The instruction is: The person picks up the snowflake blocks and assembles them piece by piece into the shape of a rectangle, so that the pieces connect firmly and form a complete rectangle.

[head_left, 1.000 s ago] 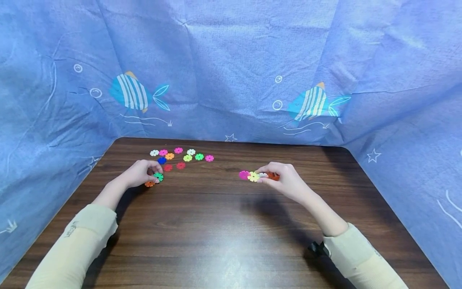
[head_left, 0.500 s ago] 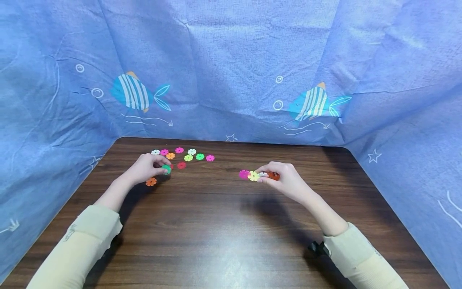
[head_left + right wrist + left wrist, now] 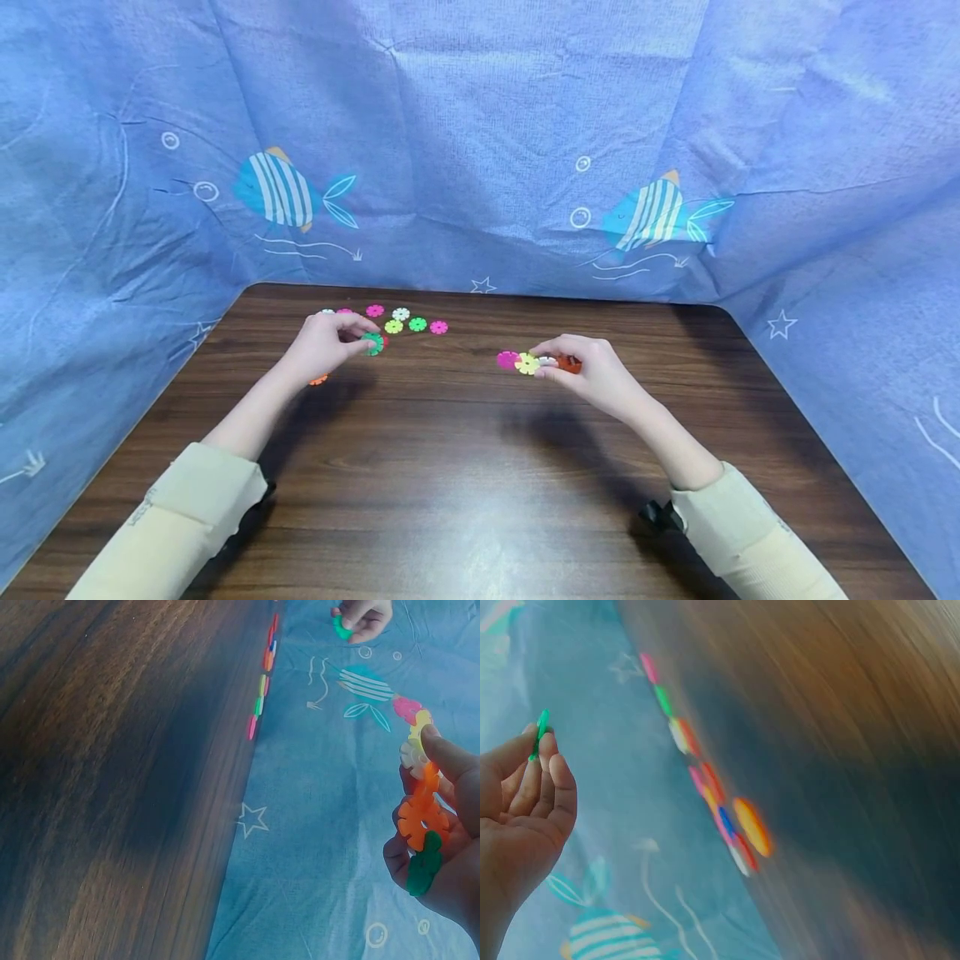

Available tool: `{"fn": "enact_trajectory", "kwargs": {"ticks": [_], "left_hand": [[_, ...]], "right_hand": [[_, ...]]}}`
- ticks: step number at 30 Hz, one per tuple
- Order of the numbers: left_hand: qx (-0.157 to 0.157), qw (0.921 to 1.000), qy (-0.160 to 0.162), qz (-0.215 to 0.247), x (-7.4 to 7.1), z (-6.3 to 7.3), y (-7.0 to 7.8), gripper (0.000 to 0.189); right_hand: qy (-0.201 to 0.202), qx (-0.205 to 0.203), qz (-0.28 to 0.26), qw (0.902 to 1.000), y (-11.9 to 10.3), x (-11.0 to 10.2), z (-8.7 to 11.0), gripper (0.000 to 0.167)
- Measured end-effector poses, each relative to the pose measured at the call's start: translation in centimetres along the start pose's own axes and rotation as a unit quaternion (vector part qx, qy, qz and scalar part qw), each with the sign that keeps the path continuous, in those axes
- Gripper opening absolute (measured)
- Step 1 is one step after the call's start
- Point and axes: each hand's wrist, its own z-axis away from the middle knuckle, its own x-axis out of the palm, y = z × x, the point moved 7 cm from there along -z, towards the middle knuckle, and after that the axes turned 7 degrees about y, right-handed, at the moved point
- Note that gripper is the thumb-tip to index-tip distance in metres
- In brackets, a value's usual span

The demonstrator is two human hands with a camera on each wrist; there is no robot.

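Fingers of your left hand [image 3: 327,342] pinch a green flower disc [image 3: 374,343]. Your right hand [image 3: 588,368] pinches a flower-disc chain [image 3: 527,364], its pink end [image 3: 507,360] pointing left, toward the green one.

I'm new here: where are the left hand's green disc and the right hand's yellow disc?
Green disc [image 3: 374,345]: head view, face, near its middle.
Yellow disc [image 3: 527,367]: head view, face, near its middle.
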Motion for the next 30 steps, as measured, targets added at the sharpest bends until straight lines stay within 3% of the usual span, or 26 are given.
{"fn": "enact_trajectory", "kwargs": {"ticks": [5,15,23,30], "left_hand": [[-0.012,0.9995,0.009,0.028,0.5,0.1,2.2,0.019],[-0.088,0.9881,0.012,0.125,1.6,0.7,5.7,0.022],[-0.135,0.9567,0.014,0.258,3.5,1.1,7.9,0.025],[-0.141,0.9389,0.020,0.313,5.1,1.1,9.3,0.024]], "right_hand": [[0.001,-0.001,-0.001,1.0000,-0.1,0.1,-0.1,0.023],[0.022,-0.022,0.000,0.9995,-0.8,-0.1,-0.3,0.024],[0.061,-0.055,-0.011,0.9966,-1.8,0.0,-0.5,0.024],[0.073,-0.077,-0.015,0.9942,-2.4,0.3,-0.8,0.026]]}}
